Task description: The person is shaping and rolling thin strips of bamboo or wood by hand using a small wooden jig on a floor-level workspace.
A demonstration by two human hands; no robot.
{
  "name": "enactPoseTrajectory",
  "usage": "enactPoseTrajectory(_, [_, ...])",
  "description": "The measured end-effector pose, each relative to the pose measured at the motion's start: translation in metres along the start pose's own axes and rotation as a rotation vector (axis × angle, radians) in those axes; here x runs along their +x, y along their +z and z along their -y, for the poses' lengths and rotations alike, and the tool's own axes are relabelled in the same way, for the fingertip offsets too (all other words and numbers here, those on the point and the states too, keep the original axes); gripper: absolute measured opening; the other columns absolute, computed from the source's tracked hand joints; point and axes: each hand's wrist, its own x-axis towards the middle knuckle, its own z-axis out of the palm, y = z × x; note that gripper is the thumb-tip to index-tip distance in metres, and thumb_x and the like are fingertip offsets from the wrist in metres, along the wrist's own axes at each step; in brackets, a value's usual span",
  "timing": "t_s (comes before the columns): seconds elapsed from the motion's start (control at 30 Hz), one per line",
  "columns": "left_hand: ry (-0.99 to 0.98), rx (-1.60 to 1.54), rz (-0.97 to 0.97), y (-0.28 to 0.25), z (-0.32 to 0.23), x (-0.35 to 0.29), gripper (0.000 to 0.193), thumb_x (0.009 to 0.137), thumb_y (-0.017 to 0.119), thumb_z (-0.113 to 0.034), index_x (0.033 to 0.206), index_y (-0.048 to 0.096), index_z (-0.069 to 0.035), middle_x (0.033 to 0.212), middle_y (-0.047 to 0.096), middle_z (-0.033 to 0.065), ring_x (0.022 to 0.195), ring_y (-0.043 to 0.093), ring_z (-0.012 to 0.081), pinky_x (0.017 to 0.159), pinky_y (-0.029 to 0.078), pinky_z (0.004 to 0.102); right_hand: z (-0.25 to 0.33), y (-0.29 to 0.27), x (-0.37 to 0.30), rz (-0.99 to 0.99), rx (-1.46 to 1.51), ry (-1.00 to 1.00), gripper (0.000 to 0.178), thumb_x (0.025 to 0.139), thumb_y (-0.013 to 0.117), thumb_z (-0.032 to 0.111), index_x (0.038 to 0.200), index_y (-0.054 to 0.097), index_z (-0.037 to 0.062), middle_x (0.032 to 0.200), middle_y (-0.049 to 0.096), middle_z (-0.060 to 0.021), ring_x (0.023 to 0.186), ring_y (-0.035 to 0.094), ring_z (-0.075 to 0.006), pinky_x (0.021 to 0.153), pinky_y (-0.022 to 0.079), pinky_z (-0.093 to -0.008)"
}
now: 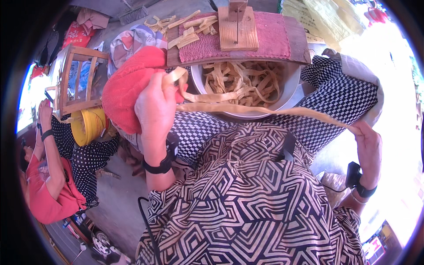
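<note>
My left hand [154, 106] is closed on a long pale tan strip [265, 109], part of which loops up over the fingers. The strip runs across my lap to my right hand [368, 143], whose fingers pinch its far end. Between my knees sits a white basin [295, 86] full of loose, tangled strips [238, 81] of the same kind. From the left hand another length of strip trails down into it. Beside my left hand a red cloth [128, 84] covers my left knee. What the strips are made of I cannot tell.
Across the basin's far rim lies a board [304, 42] with a pink cloth [198, 48], a wooden block [238, 37] holding a thin upright metal piece, and short strip pieces [187, 37]. On the left, a person in red [55, 190] sits by a yellow bucket [88, 126] and wooden frame [81, 106].
</note>
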Motion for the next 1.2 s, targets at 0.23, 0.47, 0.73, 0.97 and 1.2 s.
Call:
enactPoseTrajectory(0.23, [0.572,-0.416,0.128,0.046,-0.084,-0.005,0.039,0.077,0.067,-0.02,0.111,0.056,-0.005,0.106,0.059,0.0139,0.103,0.054,0.0311,0.092,0.04,0.0431,0.05,0.058,0.012,0.14,0.375,-0.381,0.006,0.083,0.058,0.005,0.084,0.06,-0.0009,0.072,0.06,-0.0132,0.063,0.059,-0.0293,0.058,0.047,-0.0342])
enactPoseTrajectory(0.47, [0.607,-0.262,0.482,0.124,-0.12,0.002,0.021,0.08,0.062,-0.021,0.091,0.061,-0.003,0.092,0.061,0.0121,0.095,0.056,0.0301,0.082,0.047,0.0405,0.051,0.094,0.044,0.128,0.322,-0.421,0.01,0.082,0.059,0.01,0.085,0.061,0.0002,0.072,0.061,-0.0155,0.065,0.061,-0.0313,0.059,0.047,-0.0348])
enactPoseTrajectory(0.73, [0.649,0.027,0.574,0.181,-0.145,0.009,0.021,0.079,0.059,-0.021,0.089,0.07,-0.006,0.107,0.062,0.0126,0.101,0.055,0.0309,0.082,0.046,0.0423,0.059,0.108,0.065,0.062,0.456,-0.4,0.011,0.082,0.06,0.012,0.088,0.062,0.0025,0.072,0.061,-0.0174,0.067,0.061,-0.0334,0.061,0.048,-0.0374])
enactPoseTrajectory(0.97, [0.385,-0.881,0.695,0.114,-0.142,0.012,0.015,0.087,0.051,-0.012,0.093,0.061,-0.002,0.074,0.06,0.0089,0.066,0.056,0.0208,0.063,0.045,0.0334,0.054,0.138,0.098,-0.183,0.491,-0.506,0.013,0.086,0.058,0.012,0.084,0.058,-0.0017,0.072,0.057,-0.0173,0.065,0.056,-0.0324,0.06,0.045,-0.0377])
enactPoseTrajectory(1.2, [0.309,-1.047,0.759,0.081,-0.128,0.05,0.026,0.092,0.052,-0.02,0.083,0.063,0.002,0.069,0.058,0.0015,0.064,0.05,0.007,0.058,0.042,0.0235,0.101,0.094,0.076,0.735,0.95,-0.182,0.026,0.093,0.056,0.022,0.084,0.066,-0.0006,0.06,0.053,0.0012,0.051,0.046,-0.0059,0.047,0.038,-0.0213])
